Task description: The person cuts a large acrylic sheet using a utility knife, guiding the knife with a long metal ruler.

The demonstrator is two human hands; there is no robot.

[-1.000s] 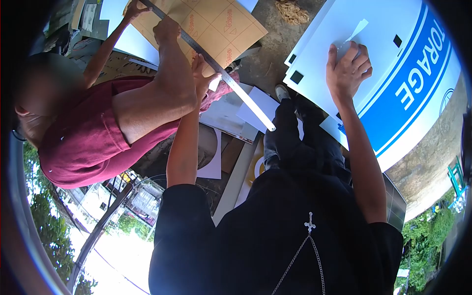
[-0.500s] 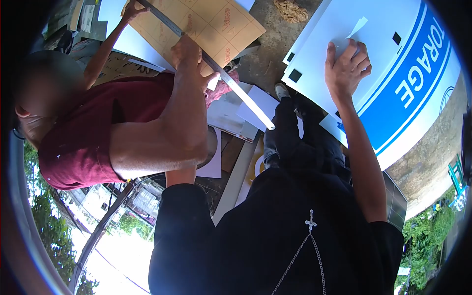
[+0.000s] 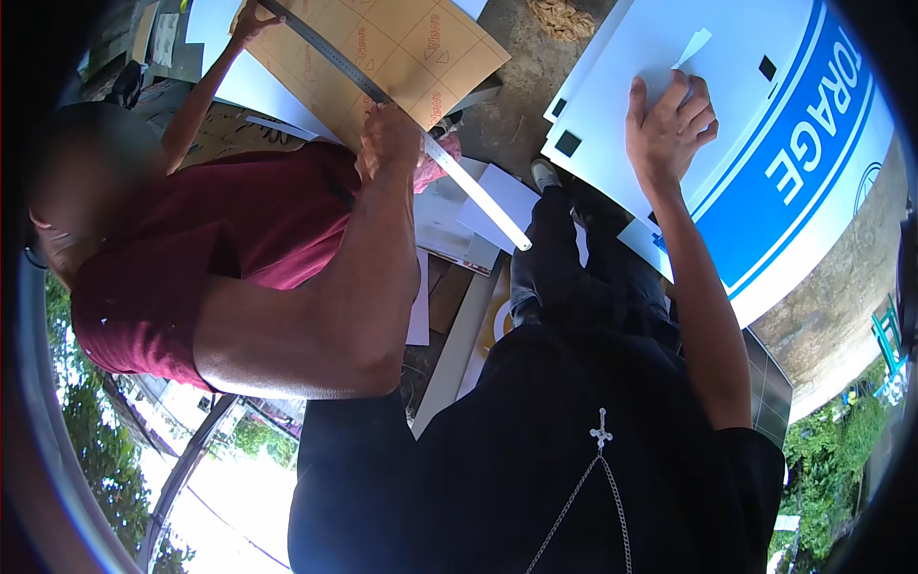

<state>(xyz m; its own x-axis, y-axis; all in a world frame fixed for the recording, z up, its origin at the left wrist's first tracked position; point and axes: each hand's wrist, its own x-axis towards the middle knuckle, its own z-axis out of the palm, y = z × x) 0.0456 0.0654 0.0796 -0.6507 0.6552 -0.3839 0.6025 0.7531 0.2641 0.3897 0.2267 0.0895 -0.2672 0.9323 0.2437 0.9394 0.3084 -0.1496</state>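
Note:
My right hand [image 3: 669, 134] rests on a white sign panel [image 3: 612, 86], its fingers loosely bent and apart. A narrow white strip [image 3: 693, 48] lies at the fingertips. The panel bears a blue band [image 3: 765, 210] with large white letters. My left arm reaches out from its dark sleeve [image 3: 349, 421] behind a co-worker's arm [image 3: 316, 335], which hides my left hand. Beyond that arm a long metal ruler [image 3: 478, 196] lies across a brown paper-covered board [image 3: 402, 57]. The co-worker's closed hand [image 3: 390, 134] is at the ruler's edge; what it holds is hidden.
The co-worker, in a maroon shirt [image 3: 258, 220], leans in from the left. Their other hand [image 3: 253, 24] is at the ruler's far end. White sheets [image 3: 497, 201] lie below the board. A crumpled brown heap [image 3: 562, 17] sits on the concrete floor.
The co-worker's closed hand has slid along the ruler toward me, and their elbow has dropped. My left forearm and fingers, partly visible before, are now covered. My right hand has barely moved.

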